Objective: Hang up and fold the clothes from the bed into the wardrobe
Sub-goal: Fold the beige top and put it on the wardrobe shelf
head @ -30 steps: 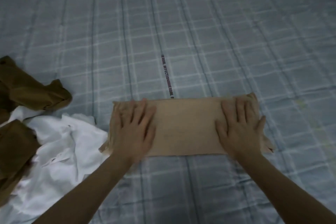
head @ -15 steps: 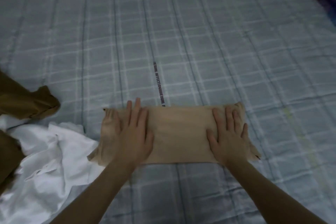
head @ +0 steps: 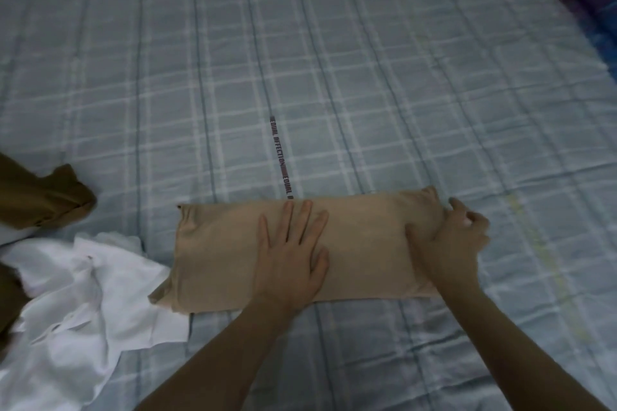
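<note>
A folded beige garment (head: 240,253) is lying as a long band across the checked bedspread (head: 367,77), near the person's edge of the bed. The left hand (head: 290,257) is pressing flat on its middle, fingers straight and spread. The right hand (head: 450,243) is gripping the garment's right end — fingers curled round the edge, thumb on top. A crumpled white shirt (head: 83,304) is lying just to the left, touching the beige corner, with brown clothing (head: 40,200) lying beyond it — no wardrobe is showing from here.

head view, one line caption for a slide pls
Left hand presses the folded tan garment flat; right hand grips its end.
</note>
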`<state>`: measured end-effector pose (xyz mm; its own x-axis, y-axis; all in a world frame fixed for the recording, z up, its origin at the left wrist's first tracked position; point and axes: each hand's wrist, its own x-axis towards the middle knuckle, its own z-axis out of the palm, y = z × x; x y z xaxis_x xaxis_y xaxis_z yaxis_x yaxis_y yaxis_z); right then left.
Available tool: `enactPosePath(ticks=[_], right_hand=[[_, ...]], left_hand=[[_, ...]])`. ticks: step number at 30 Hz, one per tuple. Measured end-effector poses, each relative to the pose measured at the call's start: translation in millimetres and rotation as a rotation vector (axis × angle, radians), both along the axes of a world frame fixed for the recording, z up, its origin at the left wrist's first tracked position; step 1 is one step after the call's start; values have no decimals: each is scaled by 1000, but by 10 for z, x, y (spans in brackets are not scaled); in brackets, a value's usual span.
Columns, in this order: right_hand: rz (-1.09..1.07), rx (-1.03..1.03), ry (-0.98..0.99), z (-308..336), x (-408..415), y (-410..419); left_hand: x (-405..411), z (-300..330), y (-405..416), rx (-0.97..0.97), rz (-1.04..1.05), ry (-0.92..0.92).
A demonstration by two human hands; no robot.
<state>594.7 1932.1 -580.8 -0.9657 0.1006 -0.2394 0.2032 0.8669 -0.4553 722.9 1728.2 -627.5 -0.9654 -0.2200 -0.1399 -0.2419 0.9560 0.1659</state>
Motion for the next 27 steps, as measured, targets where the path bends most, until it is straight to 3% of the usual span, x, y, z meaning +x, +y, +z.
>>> enactPosePath(ticks=[2, 5, 9, 11, 18, 22, 27], right_hand=[[-81, 46, -229, 87, -88, 53], [-76, -23, -417, 190, -254, 127], [-17, -73, -633, 244, -425, 156], [1, -93, -646, 244, -483, 143], [90, -205, -637, 394, -328, 136], [91, -343, -816, 704, -294, 102], [166, -447, -855, 1233, -270, -206]], left_hand=[[-5, -14, -8, 1, 1, -8], [-1, 15, 7, 43, -4, -13], [124, 194, -173, 104, 65, 183], [178, 236, -290, 96, 155, 222], [245, -75, -338, -19, 170, -32], [255, -88, -335, -20, 174, 8], [229, -95, -362, -51, 143, -1]])
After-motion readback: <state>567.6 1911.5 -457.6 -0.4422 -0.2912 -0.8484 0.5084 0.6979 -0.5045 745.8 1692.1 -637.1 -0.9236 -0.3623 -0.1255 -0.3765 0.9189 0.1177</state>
